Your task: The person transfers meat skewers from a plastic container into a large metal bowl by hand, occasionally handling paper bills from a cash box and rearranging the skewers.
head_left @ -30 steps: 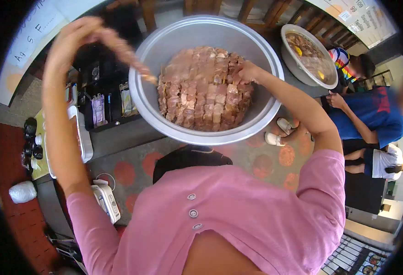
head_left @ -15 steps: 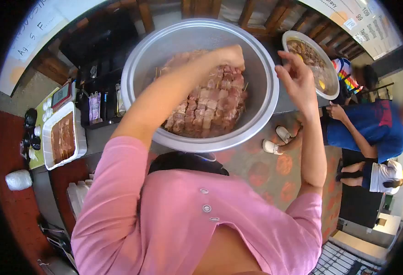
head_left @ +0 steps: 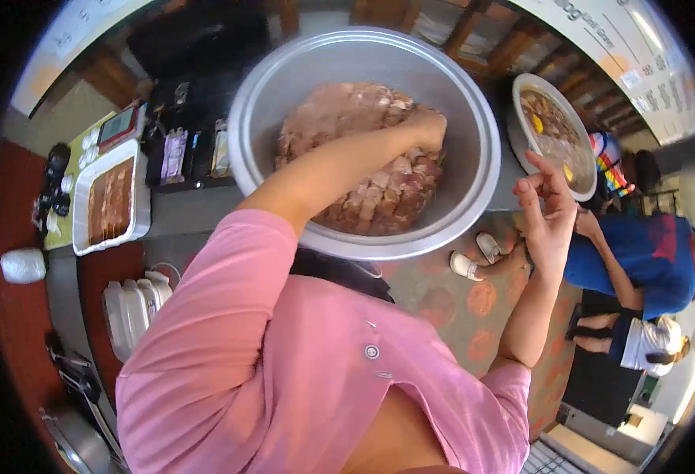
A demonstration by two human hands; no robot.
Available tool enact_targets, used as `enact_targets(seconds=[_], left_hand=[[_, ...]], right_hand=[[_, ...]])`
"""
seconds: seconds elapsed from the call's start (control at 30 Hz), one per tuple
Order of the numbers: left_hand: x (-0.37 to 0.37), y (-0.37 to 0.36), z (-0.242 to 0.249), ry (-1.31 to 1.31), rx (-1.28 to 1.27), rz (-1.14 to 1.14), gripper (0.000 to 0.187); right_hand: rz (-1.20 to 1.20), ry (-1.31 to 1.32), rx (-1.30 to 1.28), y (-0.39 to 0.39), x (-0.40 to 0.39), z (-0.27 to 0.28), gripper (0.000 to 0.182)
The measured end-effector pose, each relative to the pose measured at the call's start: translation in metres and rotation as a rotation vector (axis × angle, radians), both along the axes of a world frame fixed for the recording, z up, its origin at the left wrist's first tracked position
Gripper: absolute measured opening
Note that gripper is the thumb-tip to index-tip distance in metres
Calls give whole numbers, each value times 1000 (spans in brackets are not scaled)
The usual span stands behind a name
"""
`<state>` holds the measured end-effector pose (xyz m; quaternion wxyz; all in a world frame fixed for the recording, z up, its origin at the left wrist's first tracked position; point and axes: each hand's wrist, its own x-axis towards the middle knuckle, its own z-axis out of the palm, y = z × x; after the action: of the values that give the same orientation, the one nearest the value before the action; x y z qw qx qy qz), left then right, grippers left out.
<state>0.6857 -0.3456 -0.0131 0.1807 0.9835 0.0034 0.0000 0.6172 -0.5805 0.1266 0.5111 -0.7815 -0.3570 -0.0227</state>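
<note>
A large round metal pot (head_left: 276, 83) holds a pile of raw meat skewers (head_left: 347, 110), packed in rows with a few stick ends showing. My left hand (head_left: 429, 130) reaches across into the pot, its fingers curled down onto skewers at the right side of the pile; the fingertips are hidden. Raised to the right of the pot, my right hand (head_left: 551, 217) holds nothing, with thumb and fingers apart. Beyond it is a smaller metal basin (head_left: 521, 130) of meat in liquid with yellow pieces.
On the left are a white tray (head_left: 144, 193) of meat in sauce, a digital scale (head_left: 118, 126) and a black cash drawer (head_left: 197, 150) with banknotes. Stacked plastic containers (head_left: 130, 308) lie below. A person in a blue shirt (head_left: 632, 257) stands at the right, another person farther back.
The view has shifted, bringing the pot slightly rightward. My left hand stays at the skewers' right side, its fingers pressed downward. My right hand has moved lower and farther right, still apart from the pot.
</note>
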Motion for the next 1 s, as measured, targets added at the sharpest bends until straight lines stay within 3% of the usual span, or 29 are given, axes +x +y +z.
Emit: enact_targets(seconds=[0.03, 0.1, 0.13, 0.23, 0.33, 0.43, 0.57, 0.67, 0.8, 0.87, 1.0], left_hand=[[-10, 1, 11, 58, -89, 44, 33], [-13, 14, 6, -88, -136, -61, 32], [2, 29, -19, -223, -224, -211, 35], [-73, 60, 51, -218, -254, -42, 28], [-143, 108, 75, -577, -168, 174, 26], [-241, 164, 96, -590, -96, 407, 25], [-386, 241, 94, -483, -2, 714, 21], [-493, 292, 77, -218, 51, 1046, 27], [-607, 327, 72, -104, 391, 1429, 26], [-650, 353, 66, 61, 330, 1620, 22], [-705, 387, 22, 72, 357, 1605, 19]], right_hand=[[10, -7, -16, 7, -2, 4, 33], [35, -42, -59, 24, -6, 9, 33], [58, -49, -102, 36, -11, 16, 33], [180, -137, -192, 77, -24, 25, 32], [408, -144, -248, 125, -40, 33, 26], [548, -204, -326, 182, -70, 40, 24], [918, -430, -351, 271, -126, 43, 19], [1175, -621, -232, 348, -168, 26, 10], [1309, -687, -132, 448, -228, -24, 3], [1308, -770, -87, 491, -265, -49, 8], [1324, -764, -49, 558, -340, -106, 9]])
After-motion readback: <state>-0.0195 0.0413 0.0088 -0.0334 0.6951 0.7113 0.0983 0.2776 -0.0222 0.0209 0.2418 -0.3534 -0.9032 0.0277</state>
